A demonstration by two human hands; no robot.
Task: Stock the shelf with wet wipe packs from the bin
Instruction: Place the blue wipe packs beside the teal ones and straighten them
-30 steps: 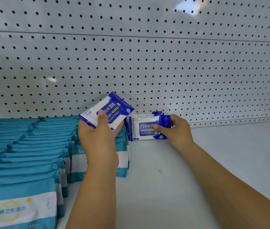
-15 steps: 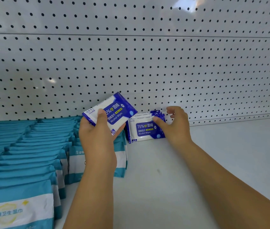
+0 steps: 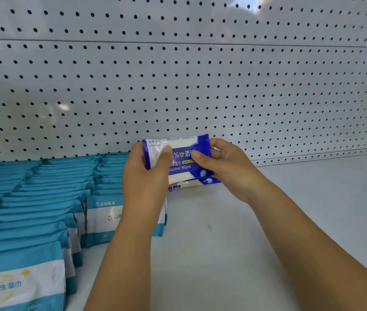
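Several rows of teal wet wipe packs [image 3: 43, 198] stand on the left of a white shelf [image 3: 290, 221], backed by a white pegboard panel [image 3: 178, 86]. Both hands meet on one blue-and-white alcohol wipes pack [image 3: 182, 167] printed "Alcohol Wipes". The left hand [image 3: 146, 176] and right hand [image 3: 229, 167] pinch its ends, thumbs in front, just above more blue packs [image 3: 209, 181] standing near the pegboard.

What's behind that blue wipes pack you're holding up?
The lower edge of a second blue pack peeks out beneath the held blue pack, on the white shelf. Its rest and any others are covered.
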